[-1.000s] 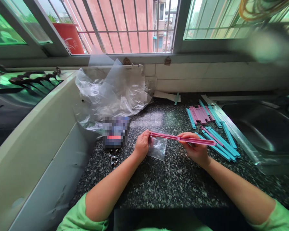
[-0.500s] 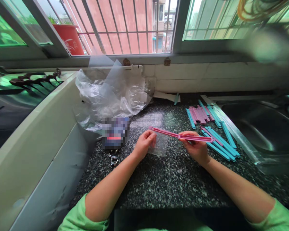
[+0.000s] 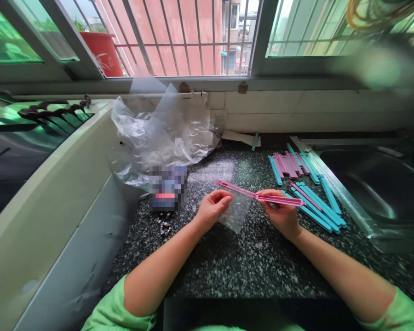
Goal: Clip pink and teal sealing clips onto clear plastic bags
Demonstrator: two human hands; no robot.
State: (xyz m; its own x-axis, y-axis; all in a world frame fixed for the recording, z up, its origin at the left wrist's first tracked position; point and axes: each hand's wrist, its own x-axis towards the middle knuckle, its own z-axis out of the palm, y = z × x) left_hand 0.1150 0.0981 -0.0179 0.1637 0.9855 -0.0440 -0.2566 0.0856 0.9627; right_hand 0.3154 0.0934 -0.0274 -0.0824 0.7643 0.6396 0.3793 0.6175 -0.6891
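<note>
My right hand (image 3: 280,214) is closed on a pink bag sealing clip (image 3: 279,199), gripping it near its hinge. The clip is unfolded, its two thin arms pointing left and right. My left hand (image 3: 212,208) pinches a small clear plastic bag (image 3: 237,215) between thumb and fingers, just below the clip's left arm. The bag hangs to the right of those fingers, over the dark speckled counter (image 3: 234,266). Beside my right hand lie several blue sealing clips (image 3: 326,209) with a pink one among them. Behind them is a row of shorter pink clips (image 3: 287,165).
Crumpled clear plastic (image 3: 165,133) covers the back left of the counter. A pixelated dark phone-like object (image 3: 170,186) with a beaded charm (image 3: 164,226) lies left of my left hand. A metal sink (image 3: 376,184) is at the right, a stove (image 3: 31,138) at the left.
My left fingers have come off the clip's left arm and moved slightly right, now with the bag in their pinch. The clip stays in my right hand. The view has shifted slightly.
</note>
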